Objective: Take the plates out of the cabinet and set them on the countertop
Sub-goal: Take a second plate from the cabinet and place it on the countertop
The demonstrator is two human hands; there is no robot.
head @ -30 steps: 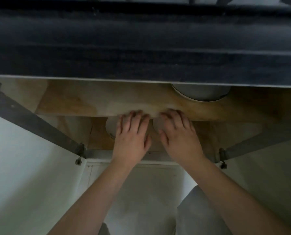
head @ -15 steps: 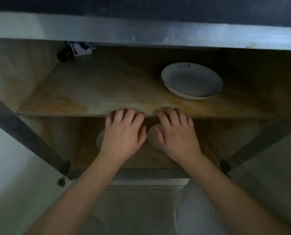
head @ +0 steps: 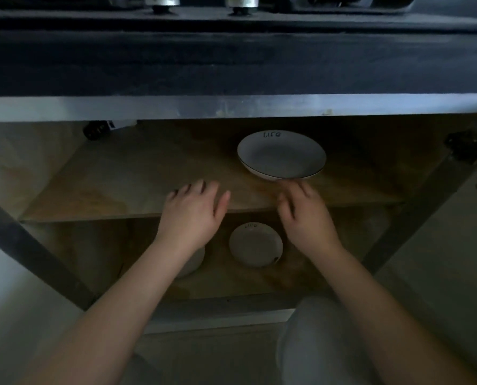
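Observation:
A large white plate (head: 281, 155) with dark lettering lies on the upper wooden shelf (head: 126, 179) of the open cabinet. On the bottom shelf a smaller white plate (head: 255, 245) shows between my wrists, and another white plate (head: 194, 261) is mostly hidden under my left forearm. My left hand (head: 193, 212) hovers over the upper shelf's front edge with fingers spread, holding nothing. My right hand (head: 304, 215) is just in front of the large plate, its blurred fingertips at the plate's near rim, gripping nothing.
The dark countertop edge (head: 237, 62) runs across above the cabinet, with metal feet of an appliance (head: 162, 2) on it. Open cabinet doors (head: 15, 273) stand at both sides, with a hinge (head: 470, 154) at the right. A dark small object (head: 95, 130) sits at the shelf's back left.
Both hands have lifted off the shelf's front edge and moved apart and forward; the right hand has come up to the large plate's rim. The view has shifted down, showing the lower plates.

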